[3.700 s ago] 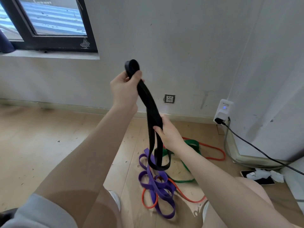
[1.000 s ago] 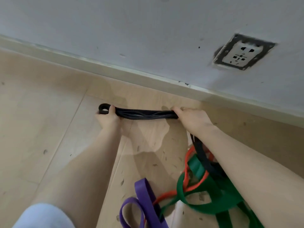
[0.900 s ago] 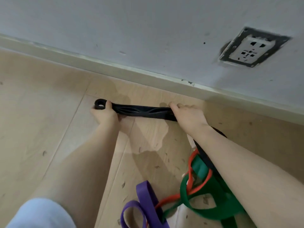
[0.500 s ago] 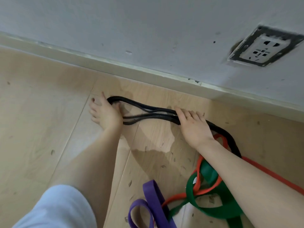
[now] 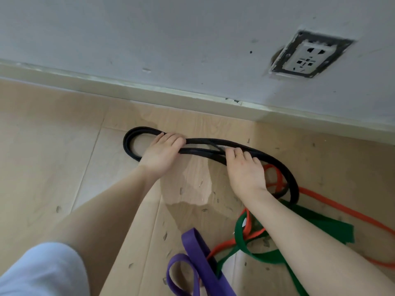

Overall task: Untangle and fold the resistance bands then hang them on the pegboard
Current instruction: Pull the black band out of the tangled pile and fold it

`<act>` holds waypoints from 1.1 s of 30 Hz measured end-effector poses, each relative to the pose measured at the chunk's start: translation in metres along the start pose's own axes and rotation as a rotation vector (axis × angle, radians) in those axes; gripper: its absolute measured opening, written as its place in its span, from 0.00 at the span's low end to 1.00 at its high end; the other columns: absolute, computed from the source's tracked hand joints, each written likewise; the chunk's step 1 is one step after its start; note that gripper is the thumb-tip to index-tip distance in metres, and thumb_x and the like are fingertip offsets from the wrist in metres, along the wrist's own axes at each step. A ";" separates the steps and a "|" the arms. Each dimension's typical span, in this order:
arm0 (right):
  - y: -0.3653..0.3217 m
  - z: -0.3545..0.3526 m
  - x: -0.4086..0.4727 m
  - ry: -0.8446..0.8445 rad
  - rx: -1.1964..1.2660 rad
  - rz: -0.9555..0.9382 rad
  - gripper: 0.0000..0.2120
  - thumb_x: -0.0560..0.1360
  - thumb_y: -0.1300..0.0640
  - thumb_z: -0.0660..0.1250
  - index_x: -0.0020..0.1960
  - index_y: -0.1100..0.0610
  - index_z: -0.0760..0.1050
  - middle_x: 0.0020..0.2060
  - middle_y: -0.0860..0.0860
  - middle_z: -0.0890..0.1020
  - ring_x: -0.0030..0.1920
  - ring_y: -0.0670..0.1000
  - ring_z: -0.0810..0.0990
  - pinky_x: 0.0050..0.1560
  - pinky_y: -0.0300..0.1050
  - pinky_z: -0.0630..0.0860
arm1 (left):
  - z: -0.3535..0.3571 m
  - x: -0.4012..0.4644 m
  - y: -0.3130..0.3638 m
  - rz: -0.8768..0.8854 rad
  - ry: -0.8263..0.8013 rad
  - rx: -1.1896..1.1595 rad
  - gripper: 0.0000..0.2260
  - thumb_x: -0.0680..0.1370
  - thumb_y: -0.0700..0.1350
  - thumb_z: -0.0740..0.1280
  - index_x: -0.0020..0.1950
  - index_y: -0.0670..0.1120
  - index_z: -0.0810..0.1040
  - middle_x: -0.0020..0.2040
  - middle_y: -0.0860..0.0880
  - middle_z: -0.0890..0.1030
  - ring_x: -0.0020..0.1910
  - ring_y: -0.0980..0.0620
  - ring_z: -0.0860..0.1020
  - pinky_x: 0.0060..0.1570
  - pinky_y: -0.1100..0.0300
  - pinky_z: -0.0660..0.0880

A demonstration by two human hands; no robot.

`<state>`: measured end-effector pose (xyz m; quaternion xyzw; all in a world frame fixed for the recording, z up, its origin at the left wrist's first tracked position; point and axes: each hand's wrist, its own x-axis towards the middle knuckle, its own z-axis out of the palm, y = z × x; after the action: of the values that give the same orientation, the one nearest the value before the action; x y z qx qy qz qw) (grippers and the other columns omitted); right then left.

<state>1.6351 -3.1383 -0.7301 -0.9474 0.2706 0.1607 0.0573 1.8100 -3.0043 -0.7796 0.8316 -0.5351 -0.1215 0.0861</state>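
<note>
Soft, even daylight throughout. The arms cast faint shadows on the wooden floor [image 5: 64,167]. Wide-angle distortion bends the baseboard [image 5: 192,97]; slight blur overall.

left hand [image 5: 160,154] regrips black band [image 5: 213,148] | loops now slack, wider

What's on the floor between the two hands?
In the head view, strands of the black resistance band run from the left hand to the right hand, crossing each other midway. Under them is bare wooden floor.
</note>
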 end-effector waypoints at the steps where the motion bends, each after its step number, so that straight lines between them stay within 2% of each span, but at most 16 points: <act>1: 0.002 -0.001 -0.003 -0.011 -0.003 -0.022 0.28 0.74 0.66 0.62 0.71 0.58 0.57 0.65 0.59 0.70 0.64 0.58 0.70 0.62 0.51 0.69 | -0.002 0.001 0.000 0.020 0.002 -0.003 0.11 0.77 0.37 0.64 0.58 0.42 0.74 0.64 0.44 0.75 0.67 0.42 0.69 0.68 0.48 0.60; 4: 0.010 -0.011 -0.008 -0.053 0.002 -0.139 0.29 0.74 0.68 0.60 0.72 0.54 0.57 0.68 0.59 0.66 0.66 0.59 0.66 0.64 0.51 0.66 | -0.007 0.000 -0.002 0.042 -0.015 0.002 0.15 0.78 0.38 0.62 0.65 0.43 0.72 0.66 0.45 0.73 0.68 0.43 0.68 0.69 0.50 0.59; 6: 0.014 -0.019 -0.012 -0.134 -0.022 -0.221 0.30 0.75 0.69 0.58 0.73 0.51 0.56 0.69 0.59 0.64 0.67 0.59 0.66 0.62 0.51 0.68 | -0.007 0.000 -0.003 0.062 -0.037 0.028 0.15 0.78 0.39 0.62 0.64 0.44 0.73 0.67 0.44 0.72 0.69 0.43 0.66 0.70 0.50 0.57; 8: 0.018 -0.022 -0.015 -0.234 -0.038 -0.225 0.32 0.75 0.69 0.57 0.75 0.50 0.53 0.66 0.59 0.69 0.61 0.59 0.72 0.52 0.50 0.74 | -0.005 -0.001 -0.003 0.066 -0.048 0.021 0.13 0.78 0.38 0.63 0.62 0.43 0.75 0.69 0.43 0.70 0.71 0.42 0.63 0.71 0.49 0.54; 10: 0.023 -0.021 -0.015 -0.282 0.018 -0.159 0.33 0.75 0.69 0.57 0.75 0.50 0.51 0.59 0.58 0.75 0.53 0.58 0.77 0.42 0.50 0.76 | -0.003 -0.002 -0.002 0.035 -0.048 -0.023 0.11 0.77 0.38 0.64 0.60 0.41 0.76 0.71 0.41 0.68 0.73 0.41 0.61 0.72 0.48 0.51; 12: 0.025 -0.018 -0.014 -0.297 0.069 -0.112 0.32 0.75 0.69 0.57 0.74 0.51 0.53 0.54 0.57 0.77 0.48 0.56 0.78 0.38 0.48 0.75 | -0.001 -0.002 0.000 -0.005 -0.029 -0.090 0.12 0.76 0.40 0.66 0.58 0.39 0.77 0.70 0.39 0.68 0.72 0.40 0.62 0.72 0.46 0.51; 15: 0.025 -0.014 -0.012 -0.249 0.179 -0.090 0.19 0.80 0.57 0.55 0.71 0.53 0.60 0.50 0.54 0.79 0.44 0.53 0.79 0.37 0.47 0.77 | -0.003 -0.006 0.001 -0.045 -0.034 -0.174 0.12 0.76 0.40 0.66 0.58 0.36 0.77 0.67 0.37 0.71 0.69 0.37 0.66 0.70 0.44 0.55; 17: 0.022 -0.012 -0.012 -0.213 0.205 -0.108 0.20 0.80 0.47 0.54 0.69 0.53 0.61 0.51 0.52 0.79 0.46 0.52 0.79 0.37 0.46 0.76 | -0.005 -0.010 -0.003 -0.046 -0.037 -0.211 0.11 0.75 0.37 0.65 0.56 0.34 0.78 0.63 0.34 0.74 0.63 0.32 0.72 0.65 0.41 0.64; 18: 0.020 -0.013 -0.011 -0.206 0.155 -0.122 0.21 0.80 0.46 0.55 0.70 0.52 0.60 0.53 0.53 0.79 0.47 0.53 0.79 0.37 0.45 0.76 | -0.007 -0.011 -0.005 -0.046 -0.021 -0.233 0.11 0.75 0.35 0.64 0.56 0.34 0.78 0.62 0.34 0.74 0.62 0.32 0.72 0.63 0.40 0.67; 20: 0.018 -0.014 -0.011 -0.228 0.041 -0.156 0.25 0.78 0.58 0.59 0.73 0.50 0.54 0.62 0.56 0.74 0.49 0.55 0.79 0.37 0.45 0.76 | -0.018 -0.015 -0.006 -0.086 0.008 -0.220 0.12 0.78 0.36 0.61 0.60 0.37 0.76 0.68 0.39 0.70 0.68 0.38 0.67 0.67 0.45 0.64; 22: 0.019 -0.013 -0.012 -0.283 -0.031 -0.172 0.37 0.74 0.70 0.57 0.75 0.46 0.47 0.71 0.58 0.64 0.54 0.58 0.78 0.38 0.46 0.75 | -0.024 -0.019 -0.013 -0.156 0.078 -0.192 0.13 0.78 0.35 0.60 0.63 0.39 0.73 0.69 0.42 0.68 0.69 0.42 0.65 0.68 0.50 0.62; 24: 0.022 -0.012 -0.012 -0.303 -0.049 -0.142 0.38 0.74 0.70 0.55 0.75 0.44 0.44 0.74 0.58 0.59 0.58 0.58 0.77 0.39 0.45 0.75 | -0.024 -0.027 -0.022 -0.216 0.092 -0.161 0.13 0.78 0.35 0.60 0.63 0.38 0.72 0.66 0.41 0.70 0.64 0.40 0.67 0.63 0.51 0.66; 26: 0.023 -0.010 -0.011 -0.235 -0.036 -0.121 0.28 0.79 0.61 0.55 0.74 0.46 0.50 0.71 0.58 0.65 0.56 0.57 0.77 0.42 0.47 0.76 | -0.023 -0.038 -0.027 -0.270 0.006 -0.149 0.12 0.79 0.39 0.60 0.61 0.38 0.74 0.60 0.41 0.74 0.57 0.39 0.72 0.55 0.50 0.69; 28: 0.022 -0.007 -0.008 -0.174 0.025 -0.106 0.20 0.80 0.51 0.54 0.72 0.51 0.58 0.64 0.55 0.72 0.56 0.56 0.77 0.49 0.49 0.74 | -0.019 -0.050 -0.024 -0.250 -0.033 -0.139 0.11 0.79 0.43 0.63 0.56 0.39 0.77 0.54 0.41 0.78 0.52 0.38 0.75 0.52 0.49 0.69; 30: 0.020 -0.006 -0.003 -0.166 0.150 -0.070 0.17 0.80 0.52 0.54 0.69 0.53 0.64 0.59 0.54 0.74 0.53 0.55 0.77 0.46 0.48 0.75 | -0.013 -0.058 -0.019 -0.208 -0.026 -0.104 0.13 0.76 0.46 0.67 0.55 0.39 0.78 0.51 0.41 0.80 0.50 0.37 0.77 0.53 0.46 0.70; 33: 0.018 -0.007 0.001 -0.129 0.165 0.031 0.18 0.79 0.60 0.56 0.69 0.52 0.65 0.61 0.55 0.72 0.53 0.56 0.75 0.43 0.47 0.74 | -0.007 -0.051 -0.005 -0.148 -0.052 -0.028 0.18 0.69 0.46 0.75 0.55 0.40 0.79 0.49 0.42 0.81 0.49 0.38 0.79 0.53 0.45 0.73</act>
<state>1.6288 -3.1551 -0.7244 -0.9228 0.2934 0.1994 0.1500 1.7956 -2.9554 -0.7691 0.8642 -0.4723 -0.1568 0.0746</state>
